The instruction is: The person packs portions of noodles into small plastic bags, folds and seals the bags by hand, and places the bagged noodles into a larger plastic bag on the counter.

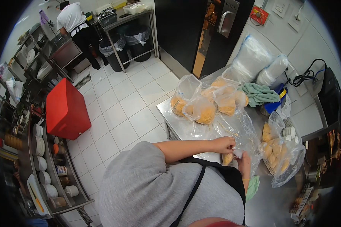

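My left hand (223, 144) is closed, with its fingers pinched at the gathered top of a small clear plastic bag (227, 158). Something orange-yellow fills the bag, which hangs close to my apron above the table. My right hand (245, 162) grips the whitish twisted plastic on the other side of the neck; part of its fingers is hidden. Beneath both hands a large clear plastic sheet (236, 126) covers part of the metal table (166, 109). Beyond it stand several filled bags (205, 113) of orange-yellow shredded food. To the right lies an open bag (278, 155) with smaller yellow portions inside.
At the table's back are a green towel (259, 94) and rolls of clear bags (252, 53). A pale green cloth (252, 187) lies by my right forearm. A red bin (67, 109) and dish shelves (45, 166) stand left. Another person (74, 22) works at the far sink.
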